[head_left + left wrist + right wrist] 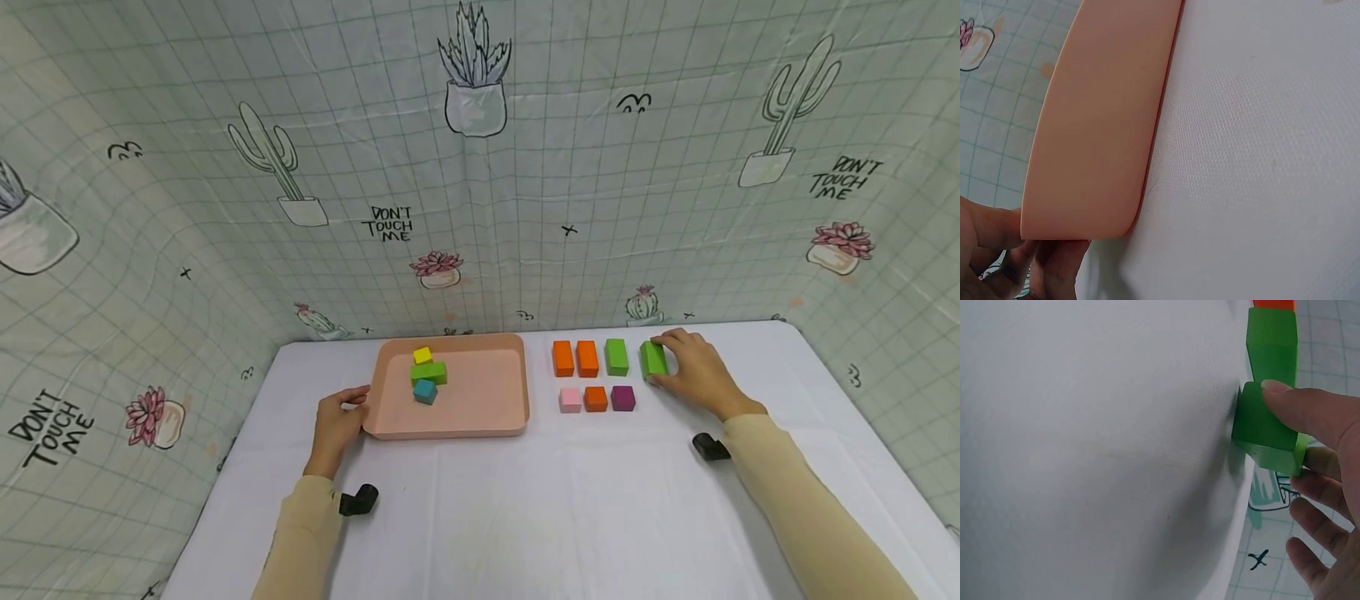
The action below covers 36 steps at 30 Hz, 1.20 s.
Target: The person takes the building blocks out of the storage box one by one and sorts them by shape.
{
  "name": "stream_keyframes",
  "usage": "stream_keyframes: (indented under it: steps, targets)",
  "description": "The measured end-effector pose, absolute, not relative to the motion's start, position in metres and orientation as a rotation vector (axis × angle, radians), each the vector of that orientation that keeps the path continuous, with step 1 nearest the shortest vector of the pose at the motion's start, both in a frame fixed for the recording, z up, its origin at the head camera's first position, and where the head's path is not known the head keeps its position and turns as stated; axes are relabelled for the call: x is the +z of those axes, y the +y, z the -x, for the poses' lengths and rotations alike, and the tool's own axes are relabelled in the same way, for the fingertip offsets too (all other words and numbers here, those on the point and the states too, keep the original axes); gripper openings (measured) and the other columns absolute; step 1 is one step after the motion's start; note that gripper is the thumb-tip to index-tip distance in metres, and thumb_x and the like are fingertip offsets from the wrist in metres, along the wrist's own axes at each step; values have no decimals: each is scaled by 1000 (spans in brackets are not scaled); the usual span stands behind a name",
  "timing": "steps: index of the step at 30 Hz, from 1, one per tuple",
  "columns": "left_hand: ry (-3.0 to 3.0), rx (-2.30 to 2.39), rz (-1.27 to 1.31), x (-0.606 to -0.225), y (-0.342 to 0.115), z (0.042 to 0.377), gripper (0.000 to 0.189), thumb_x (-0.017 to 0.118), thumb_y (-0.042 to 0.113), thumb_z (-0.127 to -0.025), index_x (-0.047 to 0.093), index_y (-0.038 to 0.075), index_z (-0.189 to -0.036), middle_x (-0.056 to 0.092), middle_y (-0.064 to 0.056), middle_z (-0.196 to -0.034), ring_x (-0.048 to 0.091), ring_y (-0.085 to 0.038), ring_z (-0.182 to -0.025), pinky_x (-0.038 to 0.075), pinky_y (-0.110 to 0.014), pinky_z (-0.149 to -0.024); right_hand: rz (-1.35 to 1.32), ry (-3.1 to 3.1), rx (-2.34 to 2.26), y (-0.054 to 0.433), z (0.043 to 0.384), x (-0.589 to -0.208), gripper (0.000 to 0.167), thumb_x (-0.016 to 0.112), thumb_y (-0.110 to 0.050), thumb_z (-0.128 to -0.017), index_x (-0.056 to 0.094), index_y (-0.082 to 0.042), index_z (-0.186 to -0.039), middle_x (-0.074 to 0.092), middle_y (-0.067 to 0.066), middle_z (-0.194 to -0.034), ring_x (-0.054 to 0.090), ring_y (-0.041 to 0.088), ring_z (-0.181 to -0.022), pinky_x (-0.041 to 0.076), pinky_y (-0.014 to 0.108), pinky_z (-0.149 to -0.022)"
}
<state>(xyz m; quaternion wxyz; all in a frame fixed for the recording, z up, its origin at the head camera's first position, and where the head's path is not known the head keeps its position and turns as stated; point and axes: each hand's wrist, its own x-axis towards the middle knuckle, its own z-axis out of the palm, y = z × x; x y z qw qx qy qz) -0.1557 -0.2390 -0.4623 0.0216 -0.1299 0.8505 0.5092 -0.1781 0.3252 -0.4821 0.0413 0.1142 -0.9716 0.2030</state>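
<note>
At the left, my left hand [335,423] holds the left rim of a shallow peach tray [480,400] near its front corner. The left wrist view shows curled fingers [1063,269] at that corner. My right hand [701,373] grips a light green block [652,360] between thumb and fingers, at the right end of the back row. In the right wrist view the thumb [1300,406] lies on its near end. A second green block [617,357] stands just to its left. Inside the tray lie a yellow cube [423,356], a green block [428,372] and a blue cube [425,392].
Two orange blocks [575,358] continue the back row toward the tray. In front are a pink cube [570,400], an orange cube [596,399] and a purple cube [622,398]. A patterned cloth [525,208] rises behind the white table [525,517].
</note>
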Motion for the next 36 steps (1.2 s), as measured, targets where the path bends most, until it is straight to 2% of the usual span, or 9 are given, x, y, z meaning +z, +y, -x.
stream_keyframes:
  steps: [23, 28, 36]
  targets:
    - [2637, 1596, 408, -464, -241, 156, 38, 55, -6, -96, 68, -12, -131, 64, -31, -122, 57, -9, -74, 48, -19, -59, -370, -3071, 534, 320, 191, -484, 68, 85, -22, -90, 57, 10, -143, 56, 31, -141, 51, 52, -125, 39, 70, -108]
    - [2638, 1590, 393, -465, -241, 155, 38, 55, -6, -97, 67, -12, -133, 64, -32, -125, 56, -10, -76, 48, -19, -59, -378, -3030, 538, 312, 183, -471, 66, 84, -24, -91, 58, 9, -143, 56, 31, -142, 49, 52, -130, 36, 71, -110]
    - [2620, 1600, 409, -465, -240, 155, 38, 55, -5, -98, 66, -11, -134, 62, -32, -126, 56, -10, -75, 48, -19, -59, -584, -2913, 562, 269, 175, -436, 56, 84, -17, -91, 64, 4, -139, 60, 26, -141, 50, 49, -133, 35, 69, -112]
